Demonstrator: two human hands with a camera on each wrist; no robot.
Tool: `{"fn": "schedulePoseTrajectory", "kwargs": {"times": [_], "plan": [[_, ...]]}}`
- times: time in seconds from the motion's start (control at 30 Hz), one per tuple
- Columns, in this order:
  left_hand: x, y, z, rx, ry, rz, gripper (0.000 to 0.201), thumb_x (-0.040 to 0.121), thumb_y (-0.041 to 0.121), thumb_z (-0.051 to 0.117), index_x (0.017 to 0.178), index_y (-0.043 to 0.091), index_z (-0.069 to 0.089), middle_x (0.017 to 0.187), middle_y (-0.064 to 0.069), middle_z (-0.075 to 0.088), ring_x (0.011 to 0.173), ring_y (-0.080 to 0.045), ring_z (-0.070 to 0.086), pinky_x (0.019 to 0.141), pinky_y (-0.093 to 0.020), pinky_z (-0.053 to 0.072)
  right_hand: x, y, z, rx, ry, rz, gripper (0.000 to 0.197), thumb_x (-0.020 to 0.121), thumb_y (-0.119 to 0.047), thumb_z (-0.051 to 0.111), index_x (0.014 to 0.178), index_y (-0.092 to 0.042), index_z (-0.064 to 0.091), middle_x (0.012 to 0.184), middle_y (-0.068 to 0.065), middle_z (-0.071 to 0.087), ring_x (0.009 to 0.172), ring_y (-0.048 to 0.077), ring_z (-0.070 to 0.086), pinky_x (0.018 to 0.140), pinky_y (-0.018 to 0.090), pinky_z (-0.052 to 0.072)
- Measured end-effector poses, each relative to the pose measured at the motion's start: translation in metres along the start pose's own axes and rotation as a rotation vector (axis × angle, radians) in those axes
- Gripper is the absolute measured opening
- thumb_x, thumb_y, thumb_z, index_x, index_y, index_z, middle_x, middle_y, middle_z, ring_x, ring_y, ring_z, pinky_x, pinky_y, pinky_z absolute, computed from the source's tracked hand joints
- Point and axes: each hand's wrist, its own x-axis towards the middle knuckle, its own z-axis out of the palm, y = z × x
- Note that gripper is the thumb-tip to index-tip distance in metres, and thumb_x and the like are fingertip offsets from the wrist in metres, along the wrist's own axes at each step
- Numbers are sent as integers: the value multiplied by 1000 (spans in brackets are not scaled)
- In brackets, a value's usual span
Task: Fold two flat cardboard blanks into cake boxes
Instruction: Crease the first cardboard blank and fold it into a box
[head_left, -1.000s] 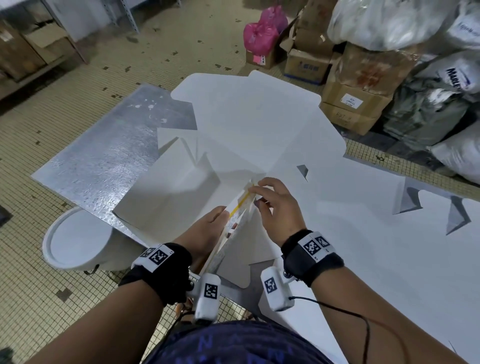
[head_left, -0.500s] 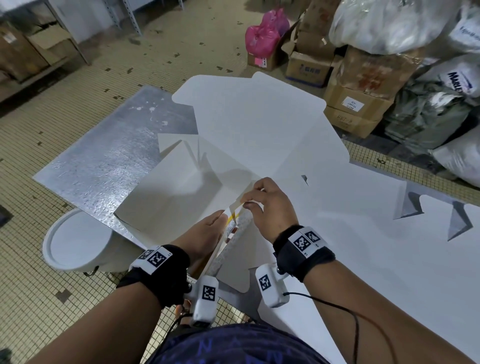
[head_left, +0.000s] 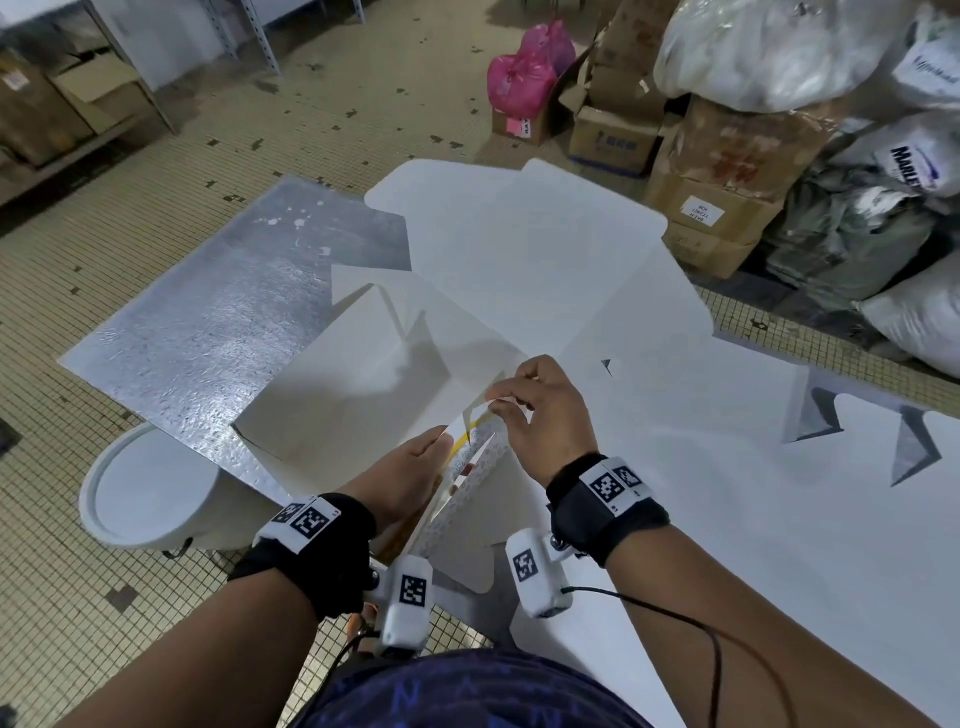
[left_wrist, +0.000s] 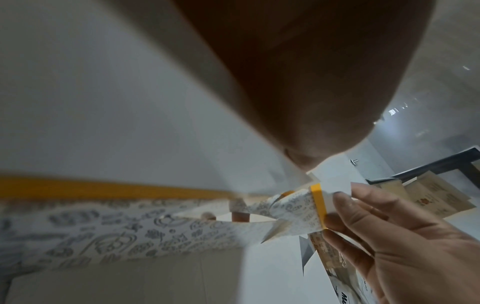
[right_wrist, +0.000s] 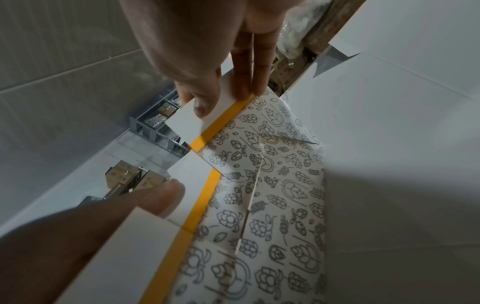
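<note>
A large white cardboard blank (head_left: 519, 249) lies partly folded on the metal table, its left wall (head_left: 332, 395) raised. My left hand (head_left: 410, 467) lies flat with straight fingers against the white inner face of the near wall, whose outer face shows a grey print and a yellow stripe (right_wrist: 205, 195). My right hand (head_left: 498, 402) pinches the corner flap (right_wrist: 192, 119) at that wall's far end between thumb and fingers; the left wrist view shows these fingers (left_wrist: 345, 207) on the flap. A second blank (head_left: 727, 493) lies flat to the right.
The metal table top (head_left: 208, 322) is bare at the left. A white bucket (head_left: 140, 488) stands on the tiled floor under its near left corner. Cardboard cartons (head_left: 727, 156), white sacks (head_left: 779, 52) and a pink bag (head_left: 524, 78) crowd the back right.
My right hand has come slightly nearer along the wall's top edge, bending the corner flap inward. The left hand stays against the wall.
</note>
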Motion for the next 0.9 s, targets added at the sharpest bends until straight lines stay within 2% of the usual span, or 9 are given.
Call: {"fn": "schedulePoseTrajectory", "kwargs": {"times": [0.13,0.23,0.3,0.37,0.47,0.53,0.7,0.77,0.9], "plan": [[1,-1,1,30,1,9,40,106,43,26,111,17,57,106,2,60,97,-14,52,94,-32,40,-4,-1,3,13,-29,-38,17,87,-2,70,89,-17,78,91,-19,46,85,6,56,81,19,49],[2,2,1,26,-3,5,58,96,54,24,116,8,54,105,-19,59,90,-16,51,97,-45,43,-7,-1,3,-15,-59,-81,17,86,-3,71,90,-18,78,88,-21,45,85,6,55,79,19,48],[3,3,1,28,-4,1,57,93,56,24,108,9,53,96,-13,55,88,-15,47,93,-44,43,-7,-1,3,-34,-81,-89,17,86,-6,72,92,-20,79,87,-20,45,86,8,56,78,22,50],[4,3,2,29,12,-1,47,97,52,25,105,14,54,97,-5,54,90,-16,47,88,-36,40,-8,-1,4,-48,-105,-96,16,86,-7,72,94,-20,78,89,-18,47,88,9,57,79,24,51],[5,2,2,31,25,-7,45,103,46,28,111,13,58,109,-15,64,99,-28,56,96,-37,42,-9,0,4,-53,-119,-97,17,87,-7,71,98,-18,78,93,-15,50,89,9,57,82,21,48],[4,3,0,1,16,-11,50,97,53,29,113,17,59,115,-14,65,108,-29,58,101,-39,42,-9,1,3,-37,-115,-93,19,87,-4,70,99,-18,77,93,-17,51,88,6,56,82,17,46],[1,4,1,-1,15,24,42,101,50,33,108,19,61,99,-6,63,89,-14,52,100,-40,42,-11,4,1,29,-79,-79,24,90,2,62,101,-14,76,100,-7,61,92,14,62,85,24,51],[-1,7,0,-4,-17,43,47,94,58,35,104,21,61,93,1,61,88,-14,53,99,-42,43,-11,5,1,44,-48,-75,25,91,4,59,101,-12,75,102,-3,63,93,14,62,86,20,49],[-5,12,-2,-23,-49,48,62,80,74,41,113,28,65,110,6,70,106,-16,62,100,-40,45,-15,7,-1,33,8,-78,24,92,3,60,105,-11,75,112,-2,66,102,2,58,91,4,38]]}}
